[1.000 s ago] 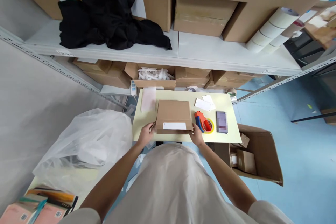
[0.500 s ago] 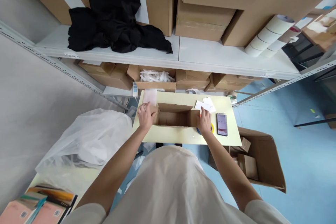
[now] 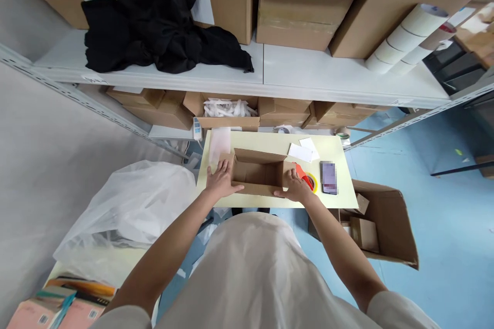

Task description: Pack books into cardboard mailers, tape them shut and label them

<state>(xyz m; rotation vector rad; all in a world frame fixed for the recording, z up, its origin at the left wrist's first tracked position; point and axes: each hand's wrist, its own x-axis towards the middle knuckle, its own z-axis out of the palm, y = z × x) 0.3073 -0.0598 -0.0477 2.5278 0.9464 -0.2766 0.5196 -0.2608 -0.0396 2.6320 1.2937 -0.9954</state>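
An open cardboard box (image 3: 255,172) stands on the pale yellow table, its inside bare and its flaps folded outward. My left hand (image 3: 221,181) grips its left end, fingers over the side flap and thumb stretched along the near flap. At the other end my right hand (image 3: 295,187) holds the box likewise, thumb pointing left on the near edge. Just right of that hand lies a tape dispenser (image 3: 304,175) with an orange-red body and a yellow-edged tape roll (image 3: 313,182). The fingers partly cover both side flaps.
A phone (image 3: 328,177) and white cards (image 3: 301,152) lie on the table's (image 3: 339,154) right half. Pinkish sheets (image 3: 219,144) are at its left. A shelf (image 3: 309,69) with cartons and black cloth (image 3: 162,25) spans the back. A large carton (image 3: 393,216) stands lower right; plastic wrap (image 3: 131,205) lies left.
Both hands have shifted from the side flaps toward the near corners, and the thumbs now stretch inward along the near flap. The box sits slightly further left of my right hand's tape. The view has tilted slightly.
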